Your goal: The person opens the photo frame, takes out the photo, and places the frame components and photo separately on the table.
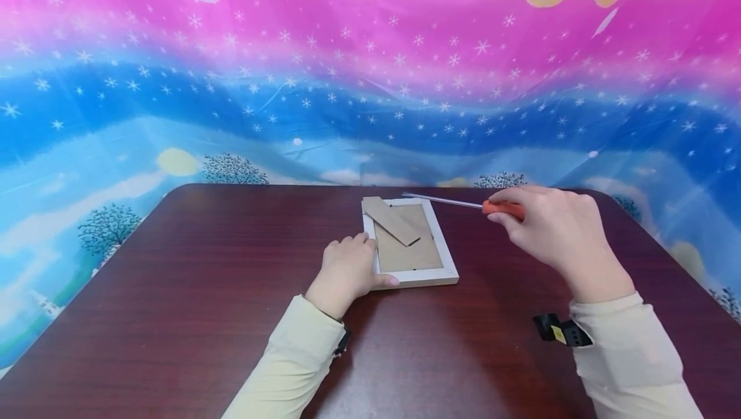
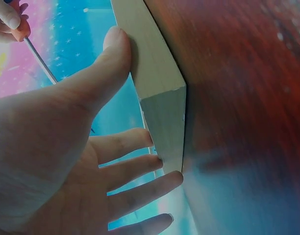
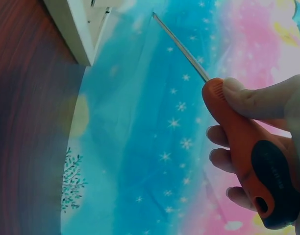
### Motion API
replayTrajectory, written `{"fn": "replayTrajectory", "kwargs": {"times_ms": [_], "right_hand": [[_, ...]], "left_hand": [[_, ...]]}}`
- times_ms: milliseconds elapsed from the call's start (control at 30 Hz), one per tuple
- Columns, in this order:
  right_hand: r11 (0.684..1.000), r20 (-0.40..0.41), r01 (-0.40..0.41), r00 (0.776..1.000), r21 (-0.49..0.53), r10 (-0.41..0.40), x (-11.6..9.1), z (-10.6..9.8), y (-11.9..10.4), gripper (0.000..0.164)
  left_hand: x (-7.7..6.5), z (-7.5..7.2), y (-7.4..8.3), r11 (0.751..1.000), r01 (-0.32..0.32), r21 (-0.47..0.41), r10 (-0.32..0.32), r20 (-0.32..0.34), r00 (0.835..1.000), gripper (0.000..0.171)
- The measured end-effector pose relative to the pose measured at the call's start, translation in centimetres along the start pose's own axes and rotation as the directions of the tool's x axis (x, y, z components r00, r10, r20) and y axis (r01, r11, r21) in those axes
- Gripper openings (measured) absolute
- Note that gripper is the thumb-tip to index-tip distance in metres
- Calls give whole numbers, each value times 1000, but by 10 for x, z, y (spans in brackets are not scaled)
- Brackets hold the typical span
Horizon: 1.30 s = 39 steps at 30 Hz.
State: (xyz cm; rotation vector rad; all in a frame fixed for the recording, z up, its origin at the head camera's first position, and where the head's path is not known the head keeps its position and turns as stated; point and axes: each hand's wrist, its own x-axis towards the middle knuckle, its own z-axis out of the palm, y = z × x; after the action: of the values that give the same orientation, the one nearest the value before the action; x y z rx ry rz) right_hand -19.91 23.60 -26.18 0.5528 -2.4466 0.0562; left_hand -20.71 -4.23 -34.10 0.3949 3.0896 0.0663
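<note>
A picture frame (image 1: 413, 276) lies face down near the back of the table, its white border around a brown backing board (image 1: 399, 256). Slanted across the board is a brown stand leg (image 1: 393, 221). My left hand (image 1: 346, 269) rests against the frame's near left corner, fingers along the left side and thumb on the near edge. In the left wrist view those fingers are spread and nearly straight. My right hand (image 1: 558, 226) grips the orange and black handle of a screwdriver (image 3: 245, 147). Its shaft points left, with the tip above the frame's far edge.
The dark reddish wooden table (image 1: 173, 316) has a glossy top. Behind it hangs a pink and blue cloth (image 1: 347, 84) with snowflakes and trees. Small dark tabs sit along the inner edge of the frame's border. A black strap (image 1: 564, 332) is at the right cuff.
</note>
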Motion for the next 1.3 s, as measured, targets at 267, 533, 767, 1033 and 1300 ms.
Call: {"fn": "replayTrajectory", "kwargs": {"times_ms": [267,533,767,1033,1300], "right_hand": [[995,104,-97,990,28,94,-1,7,16,24],[980,184,-199,964,29,190,-5,19,33,32],[960,256,-281,928,-2,272,-9,25,48,41],[953,301,-301,910,9,285,-13,33,60,46],[922,392,-379,862,79,320,-21,46,70,51]], "left_hand": [[-1,-1,0,1000,-1,0,1,3,1000,86],[0,0,-1,1000,-11,-26,11,5,1000,84],[-2,-1,-1,999,-4,-45,4,10,1000,82],[0,0,-1,999,0,-53,1,21,1000,83],[0,0,0,999,6,-50,-5,34,999,85]]}}
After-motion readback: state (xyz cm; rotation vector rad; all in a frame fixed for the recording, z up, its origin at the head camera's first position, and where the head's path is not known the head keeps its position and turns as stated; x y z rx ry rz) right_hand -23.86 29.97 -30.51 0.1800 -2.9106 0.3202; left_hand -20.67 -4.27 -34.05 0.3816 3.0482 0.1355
